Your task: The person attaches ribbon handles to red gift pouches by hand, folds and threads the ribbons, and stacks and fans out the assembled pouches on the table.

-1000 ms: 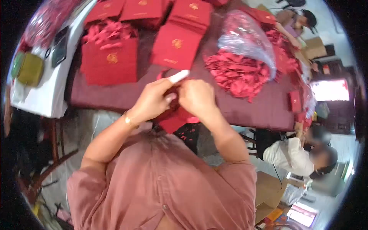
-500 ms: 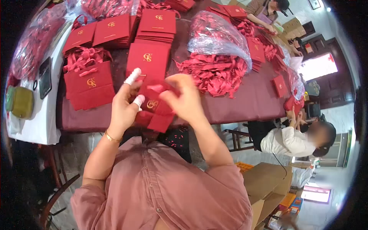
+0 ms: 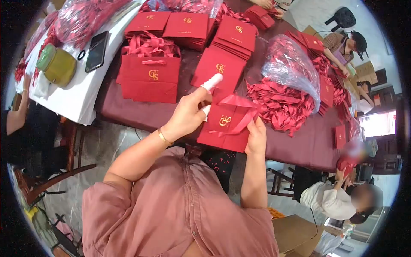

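A flat red bag (image 3: 216, 135) with gold lettering and a loose ribbon handle (image 3: 242, 112) lies between my hands near the table's front edge. My right hand (image 3: 257, 136) grips its right side, thumb on top by the ribbon. At the bag's left edge my left hand (image 3: 192, 110) is closed on it, with white wraps on the thumb and index finger. Just beyond is a stack of red bags (image 3: 220, 64). To the left stands a red bag (image 3: 150, 79) with ribbons piled at its top. Red ribbons (image 3: 282, 105) spill from a clear plastic bag (image 3: 291, 64) on the right.
The dark red tablecloth (image 3: 295, 150) covers the table. On the white surface at left are a phone (image 3: 97, 51) and a green-lidded jar (image 3: 58, 66). A person in white (image 3: 327, 199) sits at the right; others are at the upper right. An open cardboard box (image 3: 297, 233) stands lower right.
The view has shifted so the table contents appear further right. The bag now lies flatter with its ribbon handle spread out, and my right hand has moved to its right edge.
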